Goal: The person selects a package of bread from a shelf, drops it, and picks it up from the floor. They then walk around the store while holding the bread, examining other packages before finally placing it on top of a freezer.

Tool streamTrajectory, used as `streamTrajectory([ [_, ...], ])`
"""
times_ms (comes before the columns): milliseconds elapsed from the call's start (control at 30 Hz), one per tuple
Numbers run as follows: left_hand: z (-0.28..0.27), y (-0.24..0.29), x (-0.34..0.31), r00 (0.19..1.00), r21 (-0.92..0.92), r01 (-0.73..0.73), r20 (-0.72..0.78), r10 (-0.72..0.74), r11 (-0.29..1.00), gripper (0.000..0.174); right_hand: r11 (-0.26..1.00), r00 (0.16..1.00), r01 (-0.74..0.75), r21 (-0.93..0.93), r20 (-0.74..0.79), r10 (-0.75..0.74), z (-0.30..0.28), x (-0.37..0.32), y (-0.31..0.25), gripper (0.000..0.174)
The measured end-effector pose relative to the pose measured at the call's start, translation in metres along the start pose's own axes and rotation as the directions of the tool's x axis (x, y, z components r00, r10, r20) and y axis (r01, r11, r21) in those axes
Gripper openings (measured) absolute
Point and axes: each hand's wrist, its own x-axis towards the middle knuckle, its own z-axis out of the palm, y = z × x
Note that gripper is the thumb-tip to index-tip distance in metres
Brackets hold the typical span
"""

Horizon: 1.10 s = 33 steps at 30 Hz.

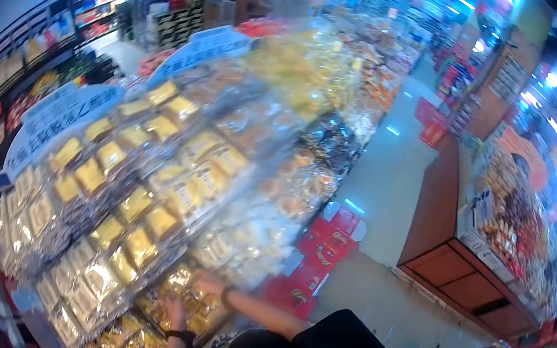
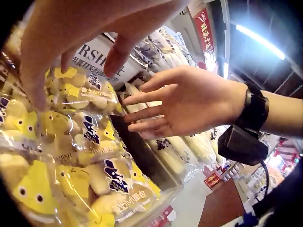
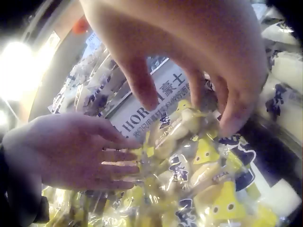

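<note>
Clear bags of small bread rolls with yellow cartoon figures lie in a dark-sided compartment. My left hand is over the bags at one side, its fingers spread and fairly straight, the tips at the wrappers. Opposite it, my right hand hangs by the dark divider with fingers spread and slightly bent, some tips close to the bags. Neither hand grips a bag; whether the right fingertips touch the wrappers cannot be told. A printed white panel stands behind the bags.
Yellow-topped packages and white packages fill neighbouring sections of the long display. Red boxes stand along its right side. Across the aisle floor is a wooden display stand.
</note>
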Motion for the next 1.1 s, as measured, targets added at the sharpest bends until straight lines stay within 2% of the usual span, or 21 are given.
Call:
streamTrajectory([
  [67,0.007,0.008,-0.009,0.997,0.125,-0.073,-0.012,0.076,0.989,0.065,0.989,0.998,0.058,-0.138,0.041,-0.053,0.016,0.024,0.024,0.044],
  [100,0.01,0.01,-0.012,0.999,0.054,0.023,0.028,-0.025,0.998,0.063,0.977,0.976,0.195,-0.084,-0.081,-0.202,0.028,0.03,0.038,0.043],
  [200,0.015,0.033,-0.02,0.998,0.064,0.054,0.021,-0.055,0.997,0.06,0.998,0.993,-0.032,0.052,0.118,0.025,0.02,0.034,0.036,0.059],
  [233,0.008,-0.03,0.026,0.993,0.001,0.051,-0.108,-0.05,0.999,0.051,0.988,0.998,-0.044,0.148,0.055,0.036,0.027,0.04,0.045,0.063],
  [333,0.01,-0.013,0.016,0.997,0.055,0.012,-0.083,-0.007,0.998,0.041,0.98,0.999,-0.045,0.193,-0.001,0.046,0.035,0.04,0.047,0.066],
  [433,0.024,0.031,-0.025,0.997,-0.314,-0.042,0.054,0.062,0.949,0.034,0.981,0.989,0.052,-0.189,0.144,-0.024,0.012,0.013,0.02,0.053],
  [467,0.02,0.048,-0.035,0.988,-0.125,-0.079,0.12,0.094,0.989,0.029,0.958,0.979,0.132,-0.255,0.187,-0.085,0.011,0.009,0.02,0.049],
  [500,0.031,0.021,-0.022,0.985,-0.052,-0.155,-0.086,0.151,0.986,0.023,0.926,0.963,0.213,-0.312,0.229,-0.144,0.012,0.005,0.02,0.05],
  [567,0.015,0.117,-0.076,0.984,0.207,0.06,0.151,-0.093,0.976,0.031,0.953,0.983,0.127,-0.275,0.167,-0.083,-0.007,-0.029,-0.016,0.049],
  [600,0.012,0.086,-0.064,0.987,0.142,-0.008,0.162,-0.015,0.99,0.029,0.98,0.984,0.089,0.178,0.138,-0.114,-0.017,-0.062,-0.056,0.037],
  [633,0.01,0.056,-0.052,0.983,0.076,-0.076,0.172,0.062,0.994,0.027,0.964,0.987,0.137,0.226,0.052,-0.152,-0.005,-0.056,-0.036,0.038],
  [667,0.004,0.045,-0.05,0.969,-0.059,0.017,0.247,-0.002,0.998,0.027,0.943,0.982,0.189,0.273,-0.046,-0.184,0.009,-0.046,-0.009,0.043],
  [700,0.006,0.014,-0.041,0.979,-0.196,-0.035,0.192,0.074,0.98,0.023,0.962,0.983,0.184,0.2,-0.061,-0.175,0.021,-0.031,0.029,0.045],
  [733,0.003,-0.024,-0.022,0.951,-0.185,-0.163,0.233,0.204,0.969,0.022,0.976,0.982,0.179,0.125,-0.081,-0.17,0.029,-0.017,0.053,0.047],
  [767,-0.006,-0.025,-0.018,0.934,0.038,-0.2,0.308,0.179,0.979,0.022,0.988,0.99,0.14,0.065,-0.007,-0.14,0.026,-0.016,0.05,0.048],
  [800,-0.016,-0.022,-0.014,0.913,0.257,-0.237,0.389,0.124,0.937,0.023,0.983,0.993,0.112,0.143,0.021,-0.116,0.024,-0.028,0.039,0.048],
  [833,-0.02,-0.019,-0.02,0.954,0.025,-0.088,0.29,0.077,0.996,0.024,0.972,0.994,0.081,0.219,0.048,-0.093,0.022,-0.038,0.03,0.047],
  [900,-0.017,-0.018,-0.045,0.983,-0.461,0.15,0.165,-0.082,0.875,0.026,0.981,0.99,0.122,0.152,0.053,-0.131,0.024,-0.034,0.038,0.047],
  [933,-0.027,-0.017,-0.054,0.971,-0.442,0.146,0.235,-0.042,0.885,0.03,0.967,0.994,0.084,0.24,0.047,-0.098,0.024,-0.047,0.028,0.046],
  [1000,-0.045,-0.016,-0.064,0.977,-0.21,-0.018,0.202,0.061,0.978,0.028,0.911,0.999,0.013,0.412,0.034,-0.03,0.026,-0.074,0.003,0.044],
  [1100,-0.087,0.052,-0.12,0.982,-0.325,0.033,0.186,0.029,0.945,0.026,0.812,0.989,-0.1,0.575,0.145,0.02,0.031,-0.101,-0.054,0.04],
])
